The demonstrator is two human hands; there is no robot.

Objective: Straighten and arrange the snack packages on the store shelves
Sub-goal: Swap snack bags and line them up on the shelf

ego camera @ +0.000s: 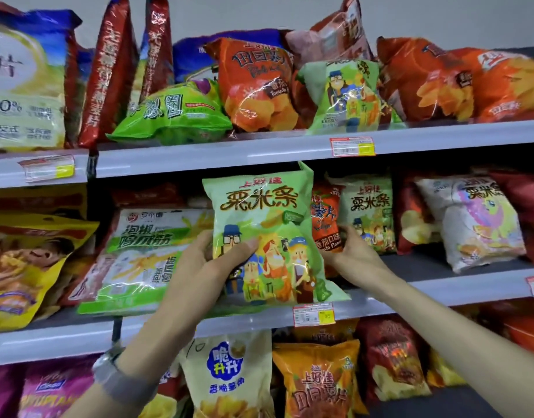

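A light green corn-stick bag (268, 236) with cartoon figures stands upright at the front of the middle shelf (380, 306). My left hand (211, 263) grips its lower left side, thumb across the front. My right hand (353, 251) reaches behind the bag's right edge, fingers on an orange chip bag (324, 218) that stands beside a second green corn-stick bag (369, 212). The fingertips of the right hand are partly hidden by the packages.
A white-green chicken-feet pack (145, 254) leans left of the held bag, a yellow pack (27, 267) farther left. White and red bags (470, 221) fill the right. Top shelf (259, 152) holds tilted orange and green bags; lower shelf holds more bags (229, 372).
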